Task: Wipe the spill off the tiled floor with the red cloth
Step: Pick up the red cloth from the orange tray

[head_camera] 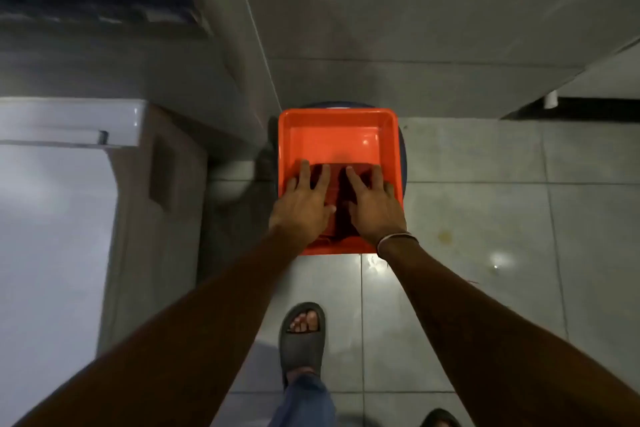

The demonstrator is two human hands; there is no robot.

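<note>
A dark red cloth (338,182) lies flat in the near half of an orange square tub (337,114). My left hand (302,206) and my right hand (374,210) both rest palm-down on the cloth with fingers spread, side by side, and neither grips it. Most of the cloth is hidden under my hands. On the grey tiled floor to the right of the tub are a small yellowish stain (445,236) and a shiny wet patch (498,259). Another wet glint (372,262) sits just in front of the tub.
The tub sits on a dark round object (403,156) against the wall. A white unit (69,121) and a beige cabinet side (162,166) stand to the left. My foot in a dark sandal (303,336) is on the tiles below the tub.
</note>
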